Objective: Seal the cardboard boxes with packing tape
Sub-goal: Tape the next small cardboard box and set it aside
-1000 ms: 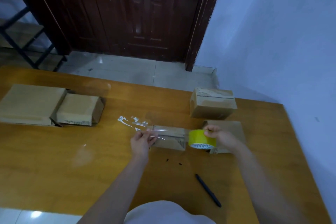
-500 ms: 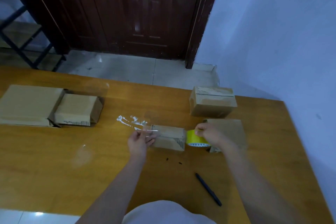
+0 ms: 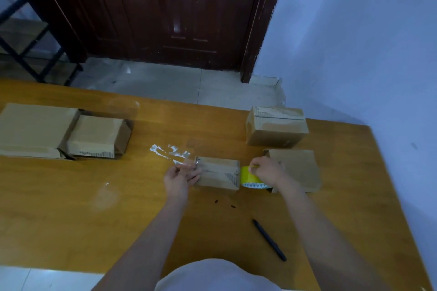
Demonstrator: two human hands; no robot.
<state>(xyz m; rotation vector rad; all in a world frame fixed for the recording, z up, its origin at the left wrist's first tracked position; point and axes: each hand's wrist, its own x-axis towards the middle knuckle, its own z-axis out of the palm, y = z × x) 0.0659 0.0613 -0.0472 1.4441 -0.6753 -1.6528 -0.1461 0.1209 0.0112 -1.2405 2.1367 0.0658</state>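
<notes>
A small cardboard box [image 3: 218, 173] lies on the wooden table [image 3: 71, 208] in front of me. My left hand [image 3: 181, 178] pinches the free end of a clear tape strip at the box's left edge. My right hand [image 3: 268, 171] grips the yellow tape roll [image 3: 248, 176] against the box's right side. The clear strip runs across the box top between the two hands.
Another closed box [image 3: 276, 126] stands behind, and a flat one [image 3: 298, 168] lies under my right wrist. Two larger boxes [image 3: 61, 132] sit at the left. A black pen [image 3: 269, 240] lies near the front edge. Crumpled clear tape [image 3: 170, 151] lies left of the small box.
My right hand has brought the tape roll down and left until it sits against the box's right side. The left hand has stayed at the left edge with the tape end.
</notes>
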